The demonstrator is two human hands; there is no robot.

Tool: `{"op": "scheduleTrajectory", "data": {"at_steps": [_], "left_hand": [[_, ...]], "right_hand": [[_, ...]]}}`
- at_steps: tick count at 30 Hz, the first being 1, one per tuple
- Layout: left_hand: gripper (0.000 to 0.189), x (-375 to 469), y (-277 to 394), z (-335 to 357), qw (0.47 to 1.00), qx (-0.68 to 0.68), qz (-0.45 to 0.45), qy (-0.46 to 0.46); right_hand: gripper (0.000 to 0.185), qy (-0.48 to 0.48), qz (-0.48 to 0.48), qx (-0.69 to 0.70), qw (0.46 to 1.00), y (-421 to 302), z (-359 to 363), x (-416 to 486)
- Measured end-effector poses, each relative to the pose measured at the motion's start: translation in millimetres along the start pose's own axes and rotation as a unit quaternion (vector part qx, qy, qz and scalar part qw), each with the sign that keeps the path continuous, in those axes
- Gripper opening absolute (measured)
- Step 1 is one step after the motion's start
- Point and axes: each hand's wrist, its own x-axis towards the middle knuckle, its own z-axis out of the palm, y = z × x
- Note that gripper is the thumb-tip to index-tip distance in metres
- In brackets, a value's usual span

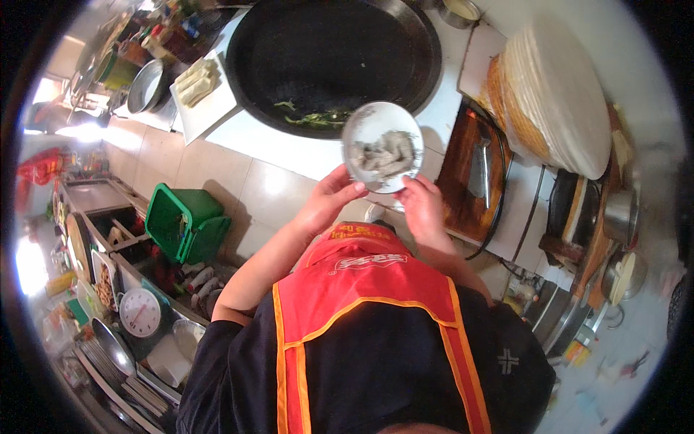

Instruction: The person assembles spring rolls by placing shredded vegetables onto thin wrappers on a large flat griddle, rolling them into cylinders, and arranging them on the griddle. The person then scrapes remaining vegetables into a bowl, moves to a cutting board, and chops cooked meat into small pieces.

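A small white plate (360, 122) is held between my two hands, over the near edge of a wide round black griddle (336, 54). On the plate lies a greyish heap of food (387, 153), perhaps raw shrimp. My left hand (339, 190) grips the plate's lower left rim, thumb on top. At its lower right rim, my right hand (420, 200) pinches the edge. Green vegetable strips (320, 118) lie on the griddle near its front edge, partly behind the plate.
Left of the griddle, a white square tray (203, 116) bears pale rolled wraps (196, 84). A stack of large round flatbreads (553, 103) leans at the right above a wooden board (466, 168). A green bin (184, 222) and a dial scale (140, 313) are at the left.
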Motion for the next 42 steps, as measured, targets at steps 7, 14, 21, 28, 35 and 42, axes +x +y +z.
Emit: {"op": "scheduleTrajectory", "data": {"at_steps": [7,14,21,28,35,42], "left_hand": [[0.024,-57,4,-70,0.984,-0.102,0.015,0.142],[0.023,-64,-2,-90,0.968,-0.125,-0.017,0.218],[0.022,-47,7,-91,0.949,-0.153,-0.040,0.272],[0.022,-30,12,-111,0.919,-0.206,0.005,0.336],[0.021,-36,18,-124,0.890,-0.211,0.049,0.402],[0.021,-34,27,-129,0.889,-0.210,0.049,0.404]], "right_hand": [[0.027,-0.056,-0.027,-0.275,0.959,45,65,-8],[0.038,-0.278,-0.431,-0.624,0.589,36,117,14],[0.026,-0.389,-0.295,-0.530,0.693,33,147,84],[0.024,-0.201,-0.295,-0.587,0.727,-51,114,257],[0.018,0.060,-0.239,-0.745,0.620,-35,51,390],[0.010,-0.050,-0.091,-0.570,0.815,51,78,306]]}}
